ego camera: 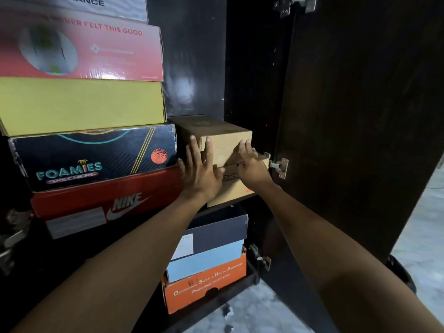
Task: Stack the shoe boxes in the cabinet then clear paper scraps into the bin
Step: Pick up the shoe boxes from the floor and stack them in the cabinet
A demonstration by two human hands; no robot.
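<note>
Legible markings, left stack, top to bottom: a white box showing the partial word "...RMANCE"; a pink-red box printed "...EVER FELT THIS GOOD", glossy, with a blurred round graphic; a plain yellow box, matte card; a black box marked "FOAMIES SKECHERS" with a palm emblem and an orange disc; a red box marked "NIKE" with swoosh and a white label too blurred to read.

Right side, on the shelf: two brown corrugated cardboard boxes, one on the other. The upper brown box is plain. The lower brown box carries black lettering largely hidden by the hands; only "CHE..." reads.

Below the shelf: a dark navy box with a white label, a light blue box under it, and an orange box at the bottom printed "Occupational Safety & Health Awareness"; its second line is illegible.

Grip: the left hand lies flat, fingers spread apart, against the front left of the brown boxes, touching the upper one. The right hand has its fingers open and pressed on the front face where the two brown boxes meet. Neither hand is closed around anything.

The cabinet is dark, glossy wood; its door stands open at right on metal hinges. White paper scraps lie on the pale mottled floor below the cabinet.
</note>
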